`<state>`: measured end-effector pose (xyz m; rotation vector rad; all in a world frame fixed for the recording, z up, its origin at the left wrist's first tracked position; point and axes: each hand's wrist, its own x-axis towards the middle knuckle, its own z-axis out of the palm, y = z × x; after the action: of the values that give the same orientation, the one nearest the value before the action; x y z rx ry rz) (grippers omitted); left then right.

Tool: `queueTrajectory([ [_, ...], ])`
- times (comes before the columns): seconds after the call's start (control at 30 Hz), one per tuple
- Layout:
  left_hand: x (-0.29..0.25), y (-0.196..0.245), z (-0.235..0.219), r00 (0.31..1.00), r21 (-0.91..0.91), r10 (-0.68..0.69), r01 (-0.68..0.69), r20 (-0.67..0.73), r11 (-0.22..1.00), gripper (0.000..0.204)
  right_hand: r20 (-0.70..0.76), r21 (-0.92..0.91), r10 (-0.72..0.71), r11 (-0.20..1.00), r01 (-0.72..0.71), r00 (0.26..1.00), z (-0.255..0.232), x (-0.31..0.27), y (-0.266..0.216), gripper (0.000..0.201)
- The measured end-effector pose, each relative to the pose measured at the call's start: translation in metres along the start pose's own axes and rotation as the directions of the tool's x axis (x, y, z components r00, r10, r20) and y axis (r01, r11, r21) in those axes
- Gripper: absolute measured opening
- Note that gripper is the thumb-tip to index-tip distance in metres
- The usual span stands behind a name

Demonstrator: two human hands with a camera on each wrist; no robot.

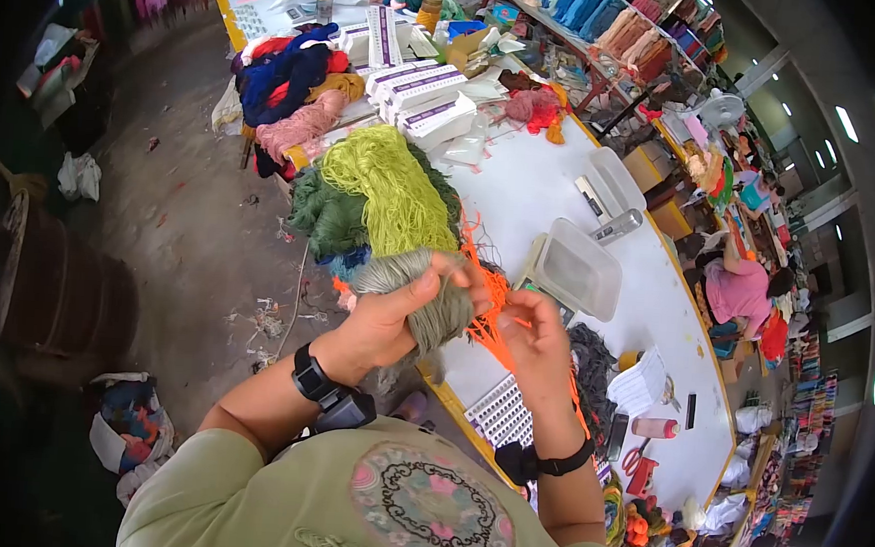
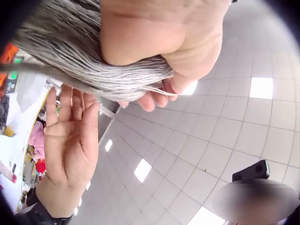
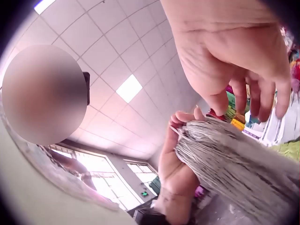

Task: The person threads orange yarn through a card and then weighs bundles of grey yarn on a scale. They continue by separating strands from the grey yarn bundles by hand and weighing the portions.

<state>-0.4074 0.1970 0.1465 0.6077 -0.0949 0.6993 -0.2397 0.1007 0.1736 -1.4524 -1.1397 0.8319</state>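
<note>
A thick hank of grey yarn [image 1: 442, 317] is gripped in the left hand [image 1: 380, 320], whose fingers and thumb curl round it; in the left wrist view the grey strands [image 2: 117, 79] pass under that palm [image 2: 164, 33]. In the right wrist view the left hand [image 3: 176, 171] holds the gathered end of the hank [image 3: 225, 164]. Close beside the hank, the right hand [image 1: 538, 355] has relaxed, slightly bent fingers and holds nothing [image 2: 70, 140]. Orange netting-like strands [image 1: 493, 322] lie behind and between the hands. Lime green yarn [image 1: 387, 190] rests on dark green yarn [image 1: 326, 212] beyond them.
The white table [image 1: 523, 193] carries white boxes [image 1: 419, 92], a clear plastic tub [image 1: 578, 269], red scissors [image 1: 635, 456] and a pink spool [image 1: 654, 428]. A rusty drum [image 1: 56, 280] stands on the floor at left. A person in pink [image 1: 739, 287] is at the right.
</note>
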Motion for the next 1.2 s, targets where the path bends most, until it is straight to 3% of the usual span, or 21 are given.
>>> queueTrajectory([
  [0.07,0.001,-0.004,0.011,0.999,0.127,0.037,-0.033,-0.027,0.991,0.051,0.064,0.143,0.029,0.989,-0.038,0.997,-0.004,0.001,-0.017,0.018],
  [0.1,0.002,-0.007,0.013,0.999,0.127,0.028,-0.025,-0.024,0.992,0.051,0.056,0.146,0.032,0.988,-0.040,0.998,-0.001,0.002,-0.022,0.018],
  [0.17,0.002,-0.013,0.014,0.998,0.053,-0.060,0.061,-0.013,0.997,0.059,0.192,0.074,-0.064,0.996,0.050,0.979,0.011,0.002,-0.026,0.019],
  [0.27,0.004,-0.025,0.018,0.996,0.196,0.009,0.009,-0.091,0.981,0.062,0.152,-0.032,-0.090,0.995,0.096,0.984,0.020,0.001,-0.008,0.016],
  [0.33,0.002,-0.026,0.013,0.992,0.173,-0.009,0.030,-0.122,0.984,0.061,0.125,0.007,-0.132,0.991,0.132,0.983,0.019,0.002,-0.009,0.013],
  [0.4,0.003,-0.020,0.017,0.988,0.150,-0.028,0.052,-0.155,0.987,0.059,0.100,0.256,-0.038,0.967,0.011,0.994,0.015,0.000,-0.015,0.012],
  [0.5,0.002,-0.013,0.024,0.988,0.081,-0.083,0.094,-0.128,0.992,0.051,0.065,0.385,0.081,0.918,-0.100,0.995,0.011,-0.002,-0.018,0.010],
  [0.53,0.002,-0.014,0.023,0.978,0.197,-0.076,0.115,-0.195,0.974,0.048,0.064,0.385,0.082,0.917,-0.100,0.995,0.008,-0.002,-0.014,0.010],
  [0.57,0.001,-0.015,0.021,0.964,0.310,-0.060,0.142,-0.259,0.940,0.046,0.044,0.260,0.044,0.964,-0.054,0.998,0.007,-0.002,-0.007,0.010],
  [0.6,0.001,-0.015,0.020,0.964,0.310,-0.060,0.142,-0.259,0.940,0.046,0.029,0.129,0.003,0.992,-0.007,1.000,0.006,-0.003,-0.003,0.010],
  [0.63,0.001,-0.016,0.019,0.957,0.342,-0.060,0.159,-0.283,0.926,0.044,0.029,0.128,0.003,0.992,-0.006,1.000,0.005,-0.004,-0.002,0.010],
  [0.7,0.002,-0.016,0.019,0.950,0.374,-0.057,0.175,-0.306,0.911,0.043,0.043,0.287,0.145,0.946,-0.151,0.988,0.004,-0.006,-0.007,0.009],
  [0.73,0.002,-0.017,0.020,0.957,0.421,-0.032,0.157,-0.288,0.893,0.037,0.042,0.287,0.144,0.946,-0.150,0.989,0.002,-0.006,-0.007,0.009],
  [0.8,0.002,-0.016,0.027,0.963,0.466,-0.010,0.139,-0.269,0.874,0.032,0.137,0.601,0.268,0.743,-0.295,0.954,-0.003,-0.005,-0.009,0.004],
  [0.87,0.001,-0.016,0.035,0.941,0.297,-0.026,0.132,-0.337,0.946,0.025,0.152,0.626,0.278,0.715,-0.311,0.948,-0.003,-0.007,-0.022,0.004],
  [0.9,0.001,-0.016,0.033,0.941,0.298,-0.027,0.133,-0.336,0.945,0.025,0.170,0.649,0.288,0.687,-0.327,0.942,-0.002,-0.008,-0.026,0.007],
  [1.03,-0.002,-0.015,0.025,0.924,0.195,-0.049,0.131,-0.379,0.972,0.022,0.237,0.566,0.300,0.731,-0.382,0.924,-0.002,-0.010,-0.024,0.011],
  [1.1,-0.001,-0.013,0.023,0.922,0.116,-0.058,0.110,-0.383,0.987,0.022,0.327,0.255,0.157,0.935,-0.247,0.932,0.005,-0.011,-0.030,0.016],
  [1.17,-0.001,-0.007,0.017,0.919,0.116,-0.273,0.315,-0.285,0.942,0.035,0.330,0.297,0.208,0.903,-0.310,0.921,-0.011,-0.012,-0.015,0.017],
  [1.2,-0.004,-0.001,0.017,0.918,0.114,-0.278,0.320,-0.284,0.940,0.035,0.335,0.339,0.259,0.864,-0.372,0.906,-0.023,-0.014,-0.007,0.018],
])
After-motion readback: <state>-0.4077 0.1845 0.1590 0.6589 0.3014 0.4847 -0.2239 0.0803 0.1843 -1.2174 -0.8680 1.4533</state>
